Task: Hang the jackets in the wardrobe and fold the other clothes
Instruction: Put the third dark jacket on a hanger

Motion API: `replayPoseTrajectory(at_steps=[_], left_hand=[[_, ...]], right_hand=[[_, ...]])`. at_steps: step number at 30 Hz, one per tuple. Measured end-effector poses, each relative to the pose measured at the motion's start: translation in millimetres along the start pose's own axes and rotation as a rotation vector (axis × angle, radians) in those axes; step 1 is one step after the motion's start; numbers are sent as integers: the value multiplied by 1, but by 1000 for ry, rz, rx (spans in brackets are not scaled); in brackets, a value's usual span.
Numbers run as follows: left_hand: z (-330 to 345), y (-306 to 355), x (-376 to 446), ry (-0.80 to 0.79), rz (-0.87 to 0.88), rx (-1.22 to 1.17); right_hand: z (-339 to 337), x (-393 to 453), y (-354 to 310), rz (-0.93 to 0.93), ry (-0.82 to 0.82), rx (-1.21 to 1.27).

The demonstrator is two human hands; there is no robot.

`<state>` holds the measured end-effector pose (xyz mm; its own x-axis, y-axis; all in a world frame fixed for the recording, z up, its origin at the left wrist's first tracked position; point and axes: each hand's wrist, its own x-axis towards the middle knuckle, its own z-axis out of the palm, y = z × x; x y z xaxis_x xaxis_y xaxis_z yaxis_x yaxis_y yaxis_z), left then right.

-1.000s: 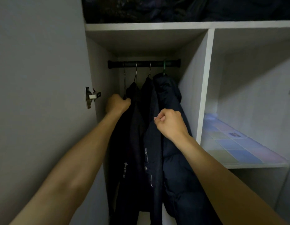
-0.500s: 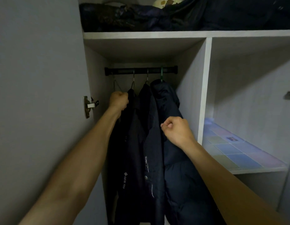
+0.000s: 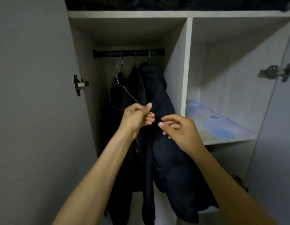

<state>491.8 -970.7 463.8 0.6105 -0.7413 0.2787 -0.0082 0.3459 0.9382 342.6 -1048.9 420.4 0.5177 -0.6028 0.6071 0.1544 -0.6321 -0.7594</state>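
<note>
A wardrobe [image 3: 186, 62] is seen with both doors open, divided by an upright panel into a narrow left compartment and a wider right one. In the left compartment a dark rail [image 3: 108, 53] is fixed across the top, and three dark jackets are hung from it side by side: a left jacket [image 3: 118, 95], a middle jacket [image 3: 136, 85] and a puffer jacket [image 3: 158, 98] nearest the panel, this last on a green hook [image 3: 149, 54]. The jackets are pressed against one another and reach down toward the compartment floor.

An empty wire hanger [image 3: 124, 90] is held off the rail, in front of the left and middle jackets, tilted with its hook end toward the back. One end of it is gripped by the left hand [image 3: 137, 117], whose fingers are curled round the wire, with the thumb laid over it. The right hand [image 3: 181, 132] is held just beside the left, in front of the puffer jacket; its fingers are loosely curled and nothing is seen in them.

In the right compartment a shelf [image 3: 222, 137] is covered with a pale patterned liner [image 3: 211, 124]. On the top shelf [image 3: 173, 13], across both compartments, dark bundled fabric [image 3: 141, 4] is stored; what it is cannot be told. A hinge [image 3: 79, 85] is mounted on the left door and another hinge [image 3: 274, 73] on the right.
</note>
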Motion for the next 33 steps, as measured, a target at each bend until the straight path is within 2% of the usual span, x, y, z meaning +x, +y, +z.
replayPoseTrajectory(at_steps=[4,9,15,20,22,24,26,27,28,30,33], left_hand=[[25,-29,-67,-14,-74,-4],[47,-63,-142,11,-216,17],[55,-108,-225,-5,-478,-4],[59,-138,-260,-85,-625,58],[60,-153,-271,-202,-639,222],[57,-173,-280,-321,-495,517],[52,-190,-288,-409,-154,850],[47,-198,-290,-510,4,969],[46,-210,-295,-714,99,1066],[45,-230,-302,-1110,165,1224],[58,-257,-321,-1419,321,1306]], right_hand=[[-18,-61,-7,-4,-2,14],[-38,-142,-4,77,56,-57],[-46,-236,-2,278,71,-143],[-54,-287,6,357,27,-236],[-59,-310,12,431,87,-323],[-67,-332,17,520,151,-370],[-79,-361,20,594,184,-396],[-83,-371,18,629,209,-412],[-88,-389,16,699,272,-415],[-93,-419,10,838,438,-307],[-93,-469,-5,1044,736,-109]])
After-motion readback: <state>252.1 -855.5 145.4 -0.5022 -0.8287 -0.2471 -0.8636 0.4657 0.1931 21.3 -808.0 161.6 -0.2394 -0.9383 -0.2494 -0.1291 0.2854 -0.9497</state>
